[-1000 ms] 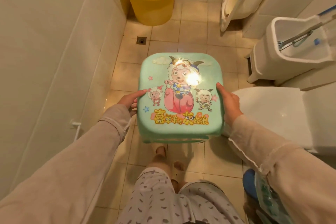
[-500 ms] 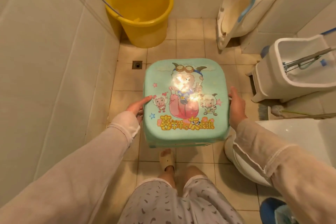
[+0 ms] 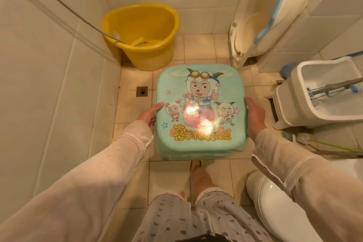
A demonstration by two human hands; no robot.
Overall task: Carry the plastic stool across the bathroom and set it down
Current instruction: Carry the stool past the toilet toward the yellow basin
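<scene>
The plastic stool (image 3: 200,110) is mint green with a cartoon sheep picture and orange lettering on its square seat. It hangs level above the tiled floor, seat up, in the middle of the view. My left hand (image 3: 150,115) grips its left edge and my right hand (image 3: 254,117) grips its right edge, both in pale pink sleeves. The stool's legs are hidden under the seat. One bare foot (image 3: 196,167) shows on the tiles just below the stool.
A yellow bucket (image 3: 141,35) with a hose running into it stands in the far left corner, near a floor drain (image 3: 141,91). A white baby tub (image 3: 261,15) leans on the back wall. An open toilet tank (image 3: 318,92) and toilet bowl (image 3: 279,208) fill the right side.
I have stepped forward with the stool; the bucket, drain and back wall have come closer, and the toilet bowl has slid toward the lower right. Both hands keep the same grip.
</scene>
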